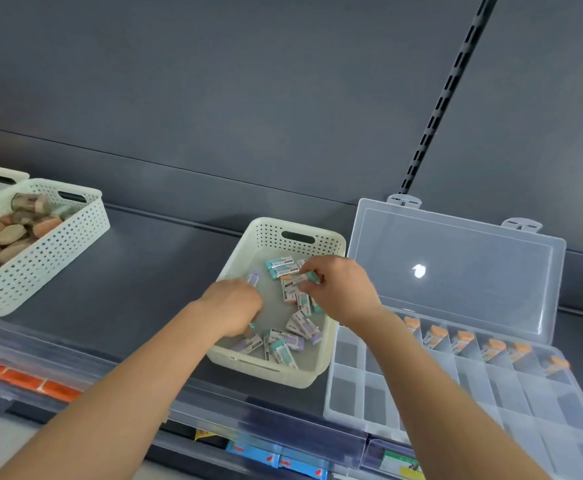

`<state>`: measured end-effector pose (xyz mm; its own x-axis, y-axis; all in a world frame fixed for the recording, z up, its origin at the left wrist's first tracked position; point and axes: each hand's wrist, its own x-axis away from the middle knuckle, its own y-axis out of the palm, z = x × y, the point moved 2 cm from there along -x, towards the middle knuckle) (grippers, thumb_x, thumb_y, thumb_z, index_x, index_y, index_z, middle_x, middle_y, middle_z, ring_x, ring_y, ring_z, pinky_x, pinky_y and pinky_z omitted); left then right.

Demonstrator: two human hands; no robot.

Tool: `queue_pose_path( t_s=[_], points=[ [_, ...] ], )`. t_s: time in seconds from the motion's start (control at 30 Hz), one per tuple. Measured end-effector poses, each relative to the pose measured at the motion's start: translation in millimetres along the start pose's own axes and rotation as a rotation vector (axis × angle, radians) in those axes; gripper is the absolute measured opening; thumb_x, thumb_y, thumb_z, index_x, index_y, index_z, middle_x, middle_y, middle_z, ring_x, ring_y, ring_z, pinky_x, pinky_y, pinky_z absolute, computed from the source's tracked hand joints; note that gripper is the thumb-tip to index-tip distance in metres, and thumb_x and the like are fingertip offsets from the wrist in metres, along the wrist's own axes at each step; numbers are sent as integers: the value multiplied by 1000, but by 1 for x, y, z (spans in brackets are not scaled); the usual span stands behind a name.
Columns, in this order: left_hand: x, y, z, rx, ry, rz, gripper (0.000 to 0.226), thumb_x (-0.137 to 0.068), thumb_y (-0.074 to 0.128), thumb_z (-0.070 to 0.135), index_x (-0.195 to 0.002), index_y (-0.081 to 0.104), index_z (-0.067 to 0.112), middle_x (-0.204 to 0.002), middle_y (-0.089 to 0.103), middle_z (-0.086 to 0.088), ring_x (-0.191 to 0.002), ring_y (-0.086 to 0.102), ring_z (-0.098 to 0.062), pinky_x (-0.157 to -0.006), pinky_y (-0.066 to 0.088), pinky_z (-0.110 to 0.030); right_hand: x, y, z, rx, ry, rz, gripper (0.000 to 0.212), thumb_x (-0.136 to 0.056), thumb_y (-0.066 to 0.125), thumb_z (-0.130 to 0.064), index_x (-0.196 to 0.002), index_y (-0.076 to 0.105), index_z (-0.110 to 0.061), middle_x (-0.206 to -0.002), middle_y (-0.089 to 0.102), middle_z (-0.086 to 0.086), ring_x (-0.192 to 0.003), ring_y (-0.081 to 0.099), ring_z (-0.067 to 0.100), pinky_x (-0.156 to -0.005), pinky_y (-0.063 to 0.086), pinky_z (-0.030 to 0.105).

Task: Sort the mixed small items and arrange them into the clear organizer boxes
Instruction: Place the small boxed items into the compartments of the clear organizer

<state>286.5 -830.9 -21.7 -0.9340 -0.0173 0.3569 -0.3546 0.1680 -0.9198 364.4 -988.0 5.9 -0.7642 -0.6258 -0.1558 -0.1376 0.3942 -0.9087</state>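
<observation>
Mid-pick in the cream basket (331,244), the right hand (339,289) pinches a teal eraser (313,277) while the left hand (231,304) curls among loose erasers (300,327), its hold unclear; next, the teal one likely needs an empty compartment of the clear organizer box (352,388) alongside.

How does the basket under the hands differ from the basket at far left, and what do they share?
The middle basket holds small wrapped erasers, mostly teal and purple, loosely spread; the left basket is heaped with peach and brown oval pieces. The left hand and right hand reach into the middle basket; none touches the left basket. Both are pale perforated plastic with slot handles.
</observation>
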Motion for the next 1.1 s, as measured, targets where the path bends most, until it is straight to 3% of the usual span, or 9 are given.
queue_pose_path(
  t_s=[0.07,0.13,0.23,0.3,0.37,0.53,0.7,0.83,1.1],
  points=[
    [1,-11,5,66,-21,122,11,-91,56,16,-101,60,15,-103,59,-2,-89,56,-20,-68,45,-31,13,-15,8,-57,-26,75,23,-89,61,-19,-112,67,-17,-108,68,2,-95,60,22,-81,46,29],
    [3,-26,14,311,-21,292,9,-93,56,23,-101,55,19,-98,59,4,-82,53,-13,-65,42,-27,26,-28,18,-91,-19,127,25,-91,58,-14,-115,65,-15,-109,67,3,-94,61,23,-84,49,33],
    [11,-52,39,645,73,527,19,-91,59,25,-110,59,29,-83,53,19,-72,50,0,-59,35,-18,48,-45,32,-144,46,195,24,-87,64,-16,-112,62,-15,-93,68,0,-81,61,19,-77,51,34],
    [16,-64,61,739,146,581,11,-88,64,24,-98,63,30,-81,57,20,-71,54,1,-60,42,-19,63,-56,43,-186,80,238,21,-82,71,-17,-101,63,-14,-85,66,-3,-74,60,15,-72,52,30],
    [18,-68,80,794,180,550,8,-85,68,24,-90,64,29,-80,62,16,-69,60,-3,-63,53,-29,78,-65,52,-205,89,253,18,-77,76,-17,-92,66,-14,-80,65,-6,-71,61,12,-69,52,25],
    [10,-62,112,632,220,529,10,-81,71,23,-92,69,23,-89,61,14,-83,57,-8,-76,50,-33,104,-64,68,-130,84,211,13,-78,75,-18,-89,70,-15,-81,68,-3,-73,61,12,-69,51,25],
    [3,-47,123,388,207,535,9,-82,68,30,-89,67,26,-87,60,15,-89,53,-9,-90,36,-34,114,-43,73,-4,49,126,12,-82,68,-20,-93,72,-16,-89,68,-1,-84,60,17,-73,51,32],
    [0,-41,129,217,180,535,8,-83,64,31,-90,67,28,-95,65,14,-95,51,-12,-89,28,-35,117,-24,74,56,38,59,16,-86,63,-24,-99,71,-20,-99,68,-2,-93,59,17,-80,51,32],
    [-4,-34,132,130,149,531,13,-84,64,34,-93,68,25,-95,65,13,-99,46,-14,-91,23,-36,115,-15,76,78,10,81,15,-84,67,-24,-97,72,-19,-96,70,-1,-90,60,15,-77,53,27]
  ],
)
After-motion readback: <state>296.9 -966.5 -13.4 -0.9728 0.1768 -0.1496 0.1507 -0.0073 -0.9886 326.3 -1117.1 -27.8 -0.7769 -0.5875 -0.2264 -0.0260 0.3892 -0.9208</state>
